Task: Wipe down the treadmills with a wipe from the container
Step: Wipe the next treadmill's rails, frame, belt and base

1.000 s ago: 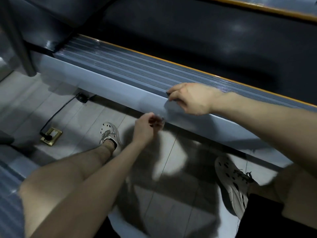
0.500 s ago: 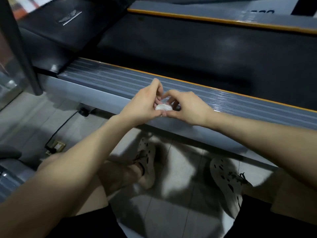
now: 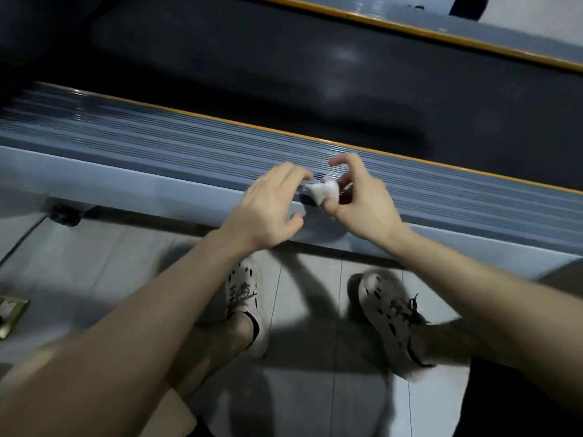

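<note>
Wipe (image 3: 325,191) crumpled, pinched in right hand (image 3: 362,209); left hand (image 3: 271,209) fingertips touching it.

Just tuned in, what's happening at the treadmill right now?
A person beside the treadmill has both hands over its ribbed side rail. The right hand pinches a small, crumpled white wipe. The left hand reaches its fingertips to the wipe's other end, but motion blur hides whether they grip it. The wipe is bunched up rather than flat on the rail, so wiping here looks not yet begun.
</note>
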Demonstrator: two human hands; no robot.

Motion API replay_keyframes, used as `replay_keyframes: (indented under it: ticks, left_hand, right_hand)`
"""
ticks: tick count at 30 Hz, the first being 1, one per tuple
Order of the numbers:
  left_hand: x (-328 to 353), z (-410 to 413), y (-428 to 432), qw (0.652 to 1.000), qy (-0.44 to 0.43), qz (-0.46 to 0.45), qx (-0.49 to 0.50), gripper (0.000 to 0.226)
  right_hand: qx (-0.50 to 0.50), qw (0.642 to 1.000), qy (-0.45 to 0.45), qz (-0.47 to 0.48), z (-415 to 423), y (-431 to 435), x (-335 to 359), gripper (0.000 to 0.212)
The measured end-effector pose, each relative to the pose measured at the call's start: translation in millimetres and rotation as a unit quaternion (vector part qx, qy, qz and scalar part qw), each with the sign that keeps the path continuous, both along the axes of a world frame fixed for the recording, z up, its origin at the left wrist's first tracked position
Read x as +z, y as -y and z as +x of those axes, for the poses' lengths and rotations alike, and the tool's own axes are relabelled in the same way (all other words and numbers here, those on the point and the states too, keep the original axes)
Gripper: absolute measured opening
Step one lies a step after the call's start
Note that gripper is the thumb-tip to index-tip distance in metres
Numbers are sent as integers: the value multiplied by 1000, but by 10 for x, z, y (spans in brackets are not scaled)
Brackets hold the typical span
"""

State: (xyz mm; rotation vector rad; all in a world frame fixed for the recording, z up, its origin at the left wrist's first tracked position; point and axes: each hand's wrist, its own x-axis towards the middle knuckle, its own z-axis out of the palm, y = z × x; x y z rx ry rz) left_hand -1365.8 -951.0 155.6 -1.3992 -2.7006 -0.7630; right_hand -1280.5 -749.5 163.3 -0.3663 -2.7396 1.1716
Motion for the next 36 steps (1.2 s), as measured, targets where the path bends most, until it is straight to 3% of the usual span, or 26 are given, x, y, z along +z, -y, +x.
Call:
replay_keyframes:
  ticks: [5,9,11,13,17,20,22,25,27,29,32,36]
  left_hand:
    - [-278,105,126,985,-103,-135,-28,83]
    - [-322,145,162,980,-123,-156,-20,93]
    - [-325,162,143,981,-130,-146,-15,94]
    - [-344,198,94,982,-131,-136,-2,94]
    - [-365,244,58,979,-140,-146,9,88]
    - [-341,239,19,978,-148,-147,15,85]
    - [-318,252,-45,978,-154,-141,31,82]
    - [-267,277,-131,980,-141,-124,63,71]
    - [-238,290,-162,981,-130,-120,74,67]
    - [-234,295,-173,980,-132,-125,75,67]
    - [-212,316,-150,978,-132,-144,76,74]
    - [-183,348,-179,975,-122,-168,81,77]
  right_hand:
    - [-263,955,-82,-106,743,224,-565,37]
    - [-488,848,-129,-161,994,67,-957,33]
    - [-539,814,-141,-167,849,92,-1064,31]
    - [-508,829,-171,-163,546,398,-1127,25]
    - [-312,919,-150,-192,114,1205,-1152,17]
    - [-327,915,-173,-162,262,892,-1208,16]
    - [-433,870,-198,-127,551,331,-1309,17]
    - [-582,764,-191,-202,895,-400,-1443,21]
    - [-612,736,-198,-209,760,-289,-1461,18]
    - [-560,773,-194,-226,458,271,-1473,14]
    - [-378,867,-123,-300,162,1141,-1413,9]
    - [-396,857,-110,-312,277,797,-1673,11]
